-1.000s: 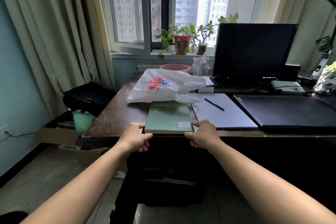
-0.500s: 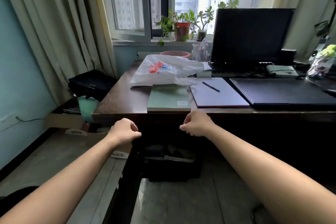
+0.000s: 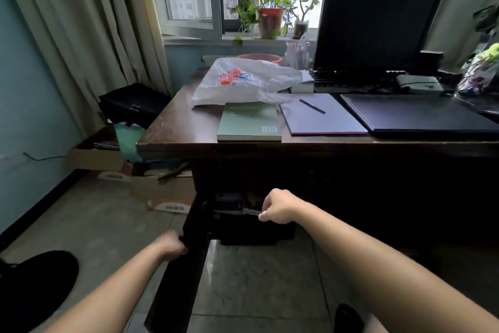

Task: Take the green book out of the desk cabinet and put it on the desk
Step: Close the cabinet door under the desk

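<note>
The green book (image 3: 249,122) lies flat on the dark wooden desk (image 3: 178,130), near its front edge, barcode corner toward me, with no hand on it. Below the desktop the desk cabinet (image 3: 243,222) stands open and dark inside. Its dark door (image 3: 178,278) swings out toward me. My left hand (image 3: 172,247) is closed on the door's outer edge. My right hand (image 3: 278,205) is curled into a fist in front of the cabinet opening, next to a pale thin edge inside; I cannot tell whether it touches that.
A white plastic bag (image 3: 243,81) lies just behind the book. A notebook with a pen (image 3: 321,116), a black mat (image 3: 421,116) and a monitor (image 3: 375,30) fill the desk's right side. Cardboard boxes (image 3: 162,192) and a black bag (image 3: 132,103) sit on the floor at left.
Both hands left the book's near edge and dropped below the desktop. My left hand took hold of the cabinet door's edge. The book stayed on the desk.
</note>
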A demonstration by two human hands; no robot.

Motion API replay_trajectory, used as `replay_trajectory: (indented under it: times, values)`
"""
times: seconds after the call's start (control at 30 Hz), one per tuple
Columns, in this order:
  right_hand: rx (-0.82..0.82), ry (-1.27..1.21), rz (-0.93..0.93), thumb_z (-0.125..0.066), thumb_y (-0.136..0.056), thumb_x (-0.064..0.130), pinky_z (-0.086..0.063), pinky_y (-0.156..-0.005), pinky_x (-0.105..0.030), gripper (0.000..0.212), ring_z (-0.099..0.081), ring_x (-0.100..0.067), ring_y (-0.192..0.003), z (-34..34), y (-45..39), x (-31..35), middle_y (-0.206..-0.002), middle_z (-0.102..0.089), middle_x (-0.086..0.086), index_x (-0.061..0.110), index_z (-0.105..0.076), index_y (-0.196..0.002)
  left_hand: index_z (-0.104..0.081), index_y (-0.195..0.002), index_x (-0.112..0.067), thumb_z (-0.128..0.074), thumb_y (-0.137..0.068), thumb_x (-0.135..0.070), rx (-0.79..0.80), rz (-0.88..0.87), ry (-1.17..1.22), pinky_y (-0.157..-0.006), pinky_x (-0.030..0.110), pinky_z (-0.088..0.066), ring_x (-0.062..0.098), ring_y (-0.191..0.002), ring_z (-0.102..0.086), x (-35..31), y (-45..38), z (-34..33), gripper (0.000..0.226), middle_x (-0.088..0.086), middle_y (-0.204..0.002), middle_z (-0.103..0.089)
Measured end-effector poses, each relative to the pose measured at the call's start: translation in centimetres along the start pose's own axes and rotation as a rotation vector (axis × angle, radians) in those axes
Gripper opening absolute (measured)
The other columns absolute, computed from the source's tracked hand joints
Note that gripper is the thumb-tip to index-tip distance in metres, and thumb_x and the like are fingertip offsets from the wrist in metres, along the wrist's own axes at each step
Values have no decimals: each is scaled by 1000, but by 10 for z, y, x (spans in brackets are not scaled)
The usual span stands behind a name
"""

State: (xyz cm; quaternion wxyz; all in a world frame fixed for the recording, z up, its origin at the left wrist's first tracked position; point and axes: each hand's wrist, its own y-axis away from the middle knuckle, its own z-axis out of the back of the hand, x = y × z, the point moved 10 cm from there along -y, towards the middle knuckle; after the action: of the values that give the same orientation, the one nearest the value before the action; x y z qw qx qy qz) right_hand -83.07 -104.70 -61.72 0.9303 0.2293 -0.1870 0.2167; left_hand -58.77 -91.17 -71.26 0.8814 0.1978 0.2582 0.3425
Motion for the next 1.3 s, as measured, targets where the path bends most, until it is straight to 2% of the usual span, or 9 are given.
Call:
replay_trajectory:
  times: [0.2, 0.43, 0.63, 0.73, 0.9, 1.0, 1.1, 1.17, 1.3]
  values:
    - [112, 1, -6, -68, -82, 35, -54, -81, -31, 34, -68, -24, -99, -53, -3, -11, -104, -74, -9, 10, -74, -105, -53, -130, -2, -54, -86, -15, 22, 111, 147, -86, 30, -48, 31, -116, -61, 54, -22, -66, 47, 18, -128, -62]
    - [234, 59, 0, -67, -82, 40, -46, -62, -20, 39, -67, -24, -96, -105, -3, -28, -95, -67, -6, 11, -72, -106, -56, -120, -2, -41, -94, -15, 45, 108, 358, -88, 36, -54, 28, -99, -64, 23, 0, -75, 33, 17, -116, -65]
    - [394, 149, 11, -69, -77, 56, -48, -98, -36, 81, -55, -32, -123, -163, -5, -33, -138, -55, -14, 6, -49, -137, -56, -83, -7, -45, -86, -4, 152, 56, 549, -55, 39, -57, 34, -71, -67, -45, 12, -106, 12, 17, -81, -66]
    - [399, 84, -36, -70, -79, 52, -45, -104, -38, 85, -50, -31, -129, -164, -6, -48, -145, -48, -14, 5, -39, -143, -60, -93, 0, -51, -73, -7, 121, 47, 676, -55, 40, -59, 36, -73, -67, -68, -11, -134, 23, 26, -90, -68]
    - [419, 74, -63, -61, -92, 34, -44, -98, -33, 55, -53, -31, -125, -156, -7, -84, -140, -54, -16, 3, -49, -136, -69, -94, 0, -52, -71, -12, 71, 88, 783, -74, 42, -58, 40, -92, -69, -98, -62, -175, 30, 24, -98, -73]
    - [399, 93, -79, -50, -98, 26, -45, -97, -36, 44, -55, -33, -124, -158, -9, -103, -137, -56, -18, 3, -49, -136, -66, -97, 4, -53, -80, -8, 87, 126, 901, -65, 31, -50, 38, -91, -68, -126, -52, -168, 24, 25, -99, -70]
    - [336, 98, -103, -45, -100, 20, -44, -91, -34, 38, -54, -33, -124, -150, -23, -121, -137, -55, -18, 5, -48, -134, -58, -91, 2, -55, -83, 1, 177, 162, 1044, -47, 30, -48, 29, -65, -59, -151, -52, -168, 9, 17, -76, -60]
    - [320, 152, -113, -47, -98, 15, -43, -96, -34, 40, -51, -33, -127, -146, -36, -133, -142, -49, -19, 4, -45, -137, -57, -104, 5, -60, -81, 2, 223, 170, 1105, -41, 30, -50, 28, -66, -60, -163, -62, -173, 24, 17, -77, -60]
    - [202, 373, -163, -43, -99, 11, -36, -111, -41, 58, -38, -32, -138, -127, -64, -153, -152, -36, -17, 1, -20, -151, -50, -130, 4, -71, -81, -7, 254, 179, 1144, -77, 46, -57, 39, -107, -64, -185, -83, -179, 55, 23, -122, -63]
